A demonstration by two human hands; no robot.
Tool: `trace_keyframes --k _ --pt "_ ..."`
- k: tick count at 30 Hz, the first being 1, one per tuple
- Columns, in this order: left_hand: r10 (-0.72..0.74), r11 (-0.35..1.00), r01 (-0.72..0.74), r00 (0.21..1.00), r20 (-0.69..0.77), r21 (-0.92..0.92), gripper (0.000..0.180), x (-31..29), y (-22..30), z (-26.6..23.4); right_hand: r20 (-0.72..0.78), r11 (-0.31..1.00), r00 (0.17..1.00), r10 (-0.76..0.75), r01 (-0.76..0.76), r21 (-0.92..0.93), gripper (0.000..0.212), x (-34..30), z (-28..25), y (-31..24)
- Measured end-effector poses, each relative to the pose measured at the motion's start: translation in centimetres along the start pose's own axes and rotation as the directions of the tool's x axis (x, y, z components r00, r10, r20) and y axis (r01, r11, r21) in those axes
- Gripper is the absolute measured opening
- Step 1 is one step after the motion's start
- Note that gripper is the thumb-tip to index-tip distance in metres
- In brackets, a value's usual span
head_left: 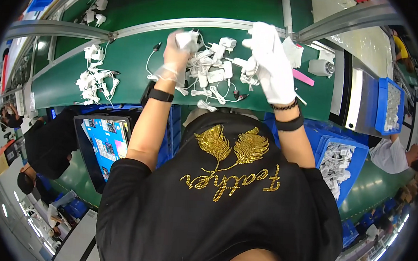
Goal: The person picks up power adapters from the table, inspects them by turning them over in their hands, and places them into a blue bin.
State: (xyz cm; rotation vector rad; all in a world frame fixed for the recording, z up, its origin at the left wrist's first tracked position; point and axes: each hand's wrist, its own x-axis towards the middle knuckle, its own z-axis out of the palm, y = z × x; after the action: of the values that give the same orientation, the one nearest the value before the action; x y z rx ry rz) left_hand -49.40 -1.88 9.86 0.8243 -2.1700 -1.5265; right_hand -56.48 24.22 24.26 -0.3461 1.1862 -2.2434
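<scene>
My left hand (174, 56), in a thin, clear wrist-length covering, is closed around a white power adapter (187, 41); motion blurs both. My right hand (272, 62) wears a white glove, its fingers bent toward the left. A coiled white cable (250, 72) shows against its palm side, apparently in its grip, though the fingers partly hide the hold. Between my hands lies a loose pile of white adapters (216, 75) with bundled cables on the green table (134, 97). One black-tipped connector (156, 46) sticks out left of my left hand.
More white adapters (95, 80) lie farther left. To the right are a pink strip (303, 77) and a white bottle (321, 67). A blue bin (356, 154) of white parts stands at my right side. A metal rail (187, 23) crosses the table's back.
</scene>
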Motion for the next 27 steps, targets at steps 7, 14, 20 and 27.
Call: trace_keyframes --k 7,14,20,27 --pt "0.252 0.784 -0.311 0.95 -0.182 -0.537 0.053 -1.9 13.6 -4.4 -0.052 0.986 0.989 0.14 -0.135 0.094 0.069 -4.5 0.6 -2.3" --pt "-0.036 0.976 0.083 0.974 0.224 -0.202 0.075 -2.4 12.5 -2.0 -0.038 0.999 0.999 -0.012 0.013 0.043 0.084 -4.3 1.9 -0.6" --pt "0.331 0.816 -0.122 0.9 0.285 -0.565 0.083 -7.3 21.4 -3.2 -0.049 0.994 0.996 -0.076 0.071 -0.083 0.086 -6.9 3.1 -1.6" --pt "0.375 0.727 0.05 0.806 0.457 -0.685 0.087 -11.4 21.0 -1.3 -0.043 0.983 0.989 -0.142 0.136 -0.127 0.084 -8.2 4.6 -3.2"
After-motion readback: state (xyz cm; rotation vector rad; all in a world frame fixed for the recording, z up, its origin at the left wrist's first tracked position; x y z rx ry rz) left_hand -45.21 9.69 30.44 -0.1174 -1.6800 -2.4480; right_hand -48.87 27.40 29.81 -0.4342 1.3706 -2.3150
